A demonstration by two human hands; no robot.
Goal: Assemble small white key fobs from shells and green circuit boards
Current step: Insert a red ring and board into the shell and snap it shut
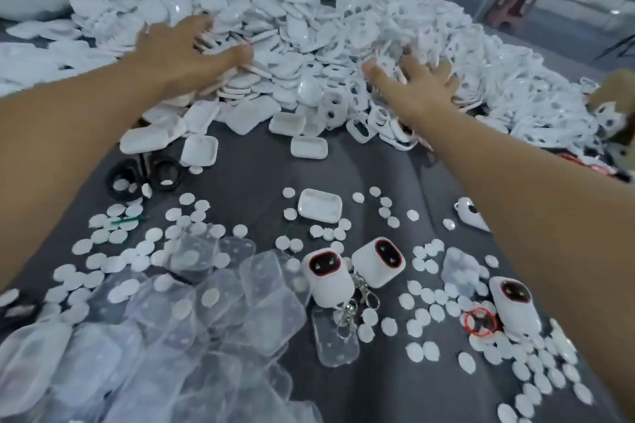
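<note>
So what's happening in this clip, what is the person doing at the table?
A person is reaching with both hands into heaps of white plastic parts at the far side of a grey-covered table. The left hand lies spread on the pile of solid shells, and the right hand digs into the pile of shells with cutouts. Nearer the camera lie three assembled fobs, loose white discs, clear plastic pieces and black scissors. No green boards are clearly visible.

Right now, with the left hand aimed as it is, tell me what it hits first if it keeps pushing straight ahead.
The left hand already rests on the heap of solid white shells, fingers spread and pointing up and right. Going on, it would likely plough deeper into that heap; depth beyond is unclear.
</note>
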